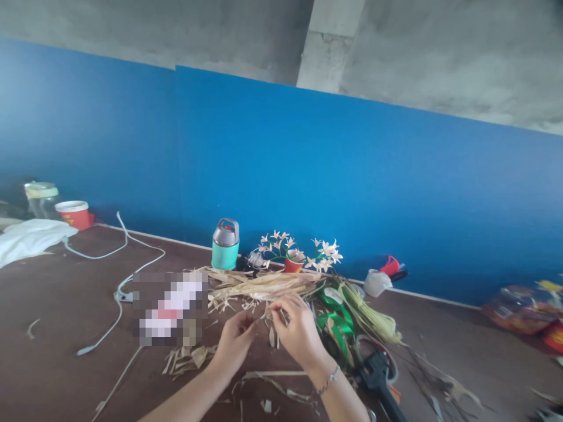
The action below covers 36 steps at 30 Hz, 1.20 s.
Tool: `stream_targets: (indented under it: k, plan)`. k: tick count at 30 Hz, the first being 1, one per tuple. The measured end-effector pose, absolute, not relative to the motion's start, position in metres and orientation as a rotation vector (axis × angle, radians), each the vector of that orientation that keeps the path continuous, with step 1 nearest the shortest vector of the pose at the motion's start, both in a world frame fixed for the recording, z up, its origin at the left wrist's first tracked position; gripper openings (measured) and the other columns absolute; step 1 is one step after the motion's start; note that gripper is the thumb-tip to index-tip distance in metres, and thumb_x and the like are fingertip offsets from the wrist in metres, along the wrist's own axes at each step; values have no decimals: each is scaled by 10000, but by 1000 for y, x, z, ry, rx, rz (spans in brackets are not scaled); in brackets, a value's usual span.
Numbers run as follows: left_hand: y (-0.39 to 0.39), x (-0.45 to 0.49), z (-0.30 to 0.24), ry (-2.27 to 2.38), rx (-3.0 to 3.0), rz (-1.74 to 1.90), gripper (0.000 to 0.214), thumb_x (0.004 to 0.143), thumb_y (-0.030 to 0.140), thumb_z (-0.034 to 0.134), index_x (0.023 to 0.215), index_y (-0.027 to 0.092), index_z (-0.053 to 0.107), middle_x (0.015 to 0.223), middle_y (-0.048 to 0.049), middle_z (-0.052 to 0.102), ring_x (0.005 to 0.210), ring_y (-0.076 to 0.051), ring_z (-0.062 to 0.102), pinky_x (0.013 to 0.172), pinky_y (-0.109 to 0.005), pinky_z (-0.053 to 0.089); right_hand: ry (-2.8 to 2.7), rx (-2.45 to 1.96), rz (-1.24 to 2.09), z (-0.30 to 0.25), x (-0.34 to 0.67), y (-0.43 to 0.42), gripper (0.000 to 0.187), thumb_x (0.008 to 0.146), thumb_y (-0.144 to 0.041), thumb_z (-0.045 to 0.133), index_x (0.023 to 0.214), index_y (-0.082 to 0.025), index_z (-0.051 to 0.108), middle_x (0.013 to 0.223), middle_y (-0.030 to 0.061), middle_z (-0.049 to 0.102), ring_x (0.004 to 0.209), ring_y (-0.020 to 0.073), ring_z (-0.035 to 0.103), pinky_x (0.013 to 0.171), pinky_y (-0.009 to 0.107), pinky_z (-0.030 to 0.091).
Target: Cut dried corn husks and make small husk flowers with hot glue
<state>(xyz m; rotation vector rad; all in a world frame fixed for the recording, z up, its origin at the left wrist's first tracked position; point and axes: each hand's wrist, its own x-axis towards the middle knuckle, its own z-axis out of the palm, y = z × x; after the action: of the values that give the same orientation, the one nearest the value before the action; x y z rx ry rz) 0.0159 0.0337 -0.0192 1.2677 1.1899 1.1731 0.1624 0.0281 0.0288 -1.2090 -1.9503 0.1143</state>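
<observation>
My left hand is closed in a pinch, low over the middle of the table. My right hand is pinched too, just right of it, with a bracelet on its wrist. A small pale piece shows between the fingertips, too small to name. Behind the hands lies a pile of dried husk strips. More cut husk pieces are by my left forearm. Right of my right hand are green ribbon rolls, a bundle of yellow-green strands and a black glue gun.
White flowers stand in a red cup beside a teal flask. White cables run over the brown table at left. A red tub, a white cup and bags sit along the blue partition.
</observation>
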Motion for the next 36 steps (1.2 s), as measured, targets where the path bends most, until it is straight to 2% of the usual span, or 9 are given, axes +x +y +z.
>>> stream_targets:
  k: [17,30,36]
  plan:
    - [35,15,-23,1185,1358,1149,190,678,327,547,586,161,531,494,41,466,464,-110,408,467,-217,302,-1982,-1258,43,30,161,26,169,723,-35,505,714,-196,558,728,23,590,768,186,525,709,298,393]
    - [34,15,-24,1196,1360,1132,228,690,366,560,610,153,565,507,36,480,477,-115,414,474,-218,309,-2013,-1277,-9,30,159,26,164,732,-37,504,705,-193,545,723,20,575,763,179,514,707,290,381]
    - [35,15,-24,1192,1377,1143,204,689,339,560,629,147,594,536,17,536,505,-130,455,497,-225,334,-2018,-1276,-51,29,159,25,162,739,-41,504,722,-193,558,721,19,582,758,175,521,710,286,387]
